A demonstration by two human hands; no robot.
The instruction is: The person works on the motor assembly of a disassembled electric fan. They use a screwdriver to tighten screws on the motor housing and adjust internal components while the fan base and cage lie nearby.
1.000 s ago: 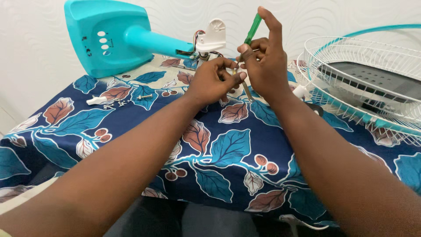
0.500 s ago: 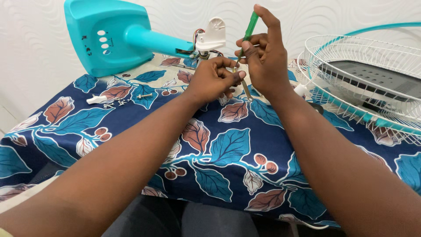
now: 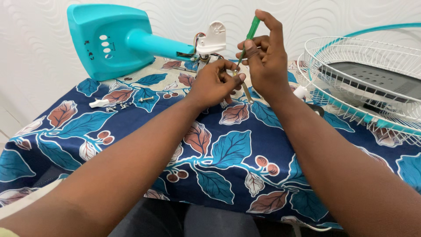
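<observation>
A green-handled screwdriver [image 3: 251, 33] stands nearly upright, tip down at a small metal part [image 3: 234, 73].

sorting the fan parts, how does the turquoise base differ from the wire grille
The turquoise base is solid plastic and lies on its side at the far left; the wire grille is open white mesh lying like a bowl at the right. The base carries a stem with wires; the grille has none. Both rest on the leaf-print cloth.

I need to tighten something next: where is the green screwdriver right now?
The green screwdriver is upright in the right hand, centre top of the head view, beside the left hand.
</observation>
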